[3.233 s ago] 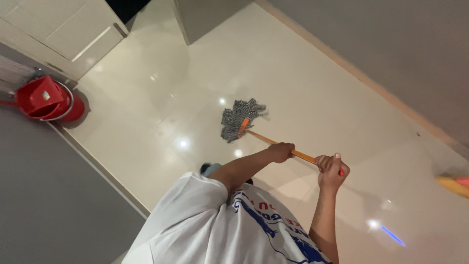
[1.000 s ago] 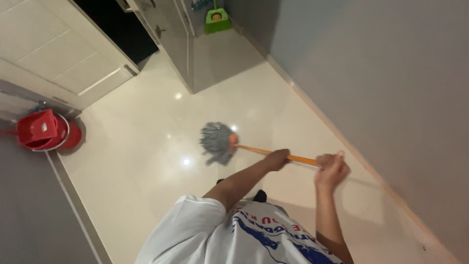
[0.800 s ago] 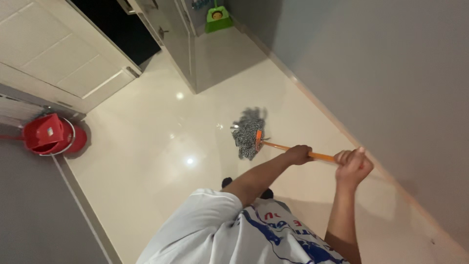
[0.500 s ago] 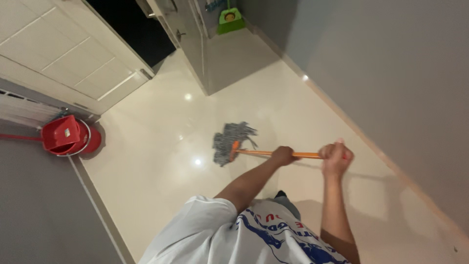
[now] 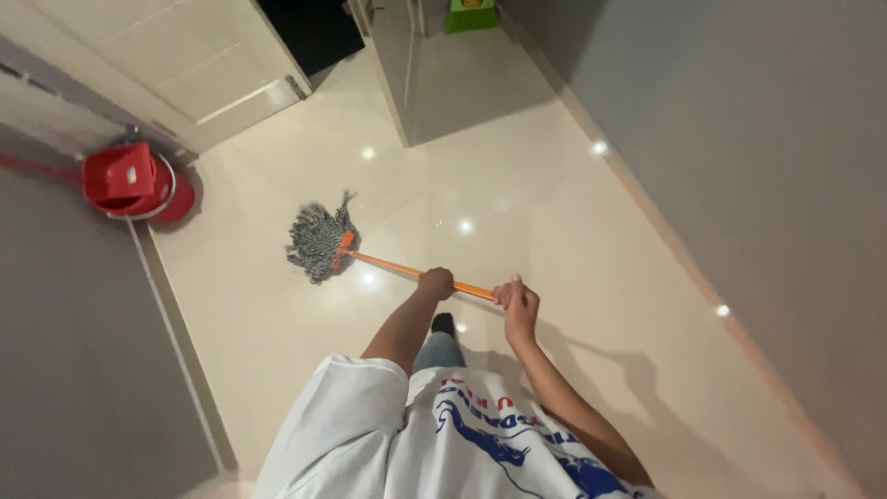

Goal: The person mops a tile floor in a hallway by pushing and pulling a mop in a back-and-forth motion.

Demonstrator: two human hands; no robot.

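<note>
On the glossy cream floor (image 5: pixel 573 222), left hand (image 5: pixel 436 282) and right hand (image 5: pixel 517 303) clench the orange mop handle (image 5: pixel 393 268), grey mop head (image 5: pixel 317 242) near a red bucket (image 5: pixel 134 180).

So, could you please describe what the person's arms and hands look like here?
Both forearms are bare, as are the left hand and right hand: no gloves, watch or rings that I can make out. A white short sleeve covers the left upper arm; the shirt has a blue and red print.

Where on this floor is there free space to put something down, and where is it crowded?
Bare tiles lie between the mop head and the right wall, and along that wall nearer the camera. It is crowded at the left wall, around the red bucket, and where the left hand and right hand grip the handle.
</note>
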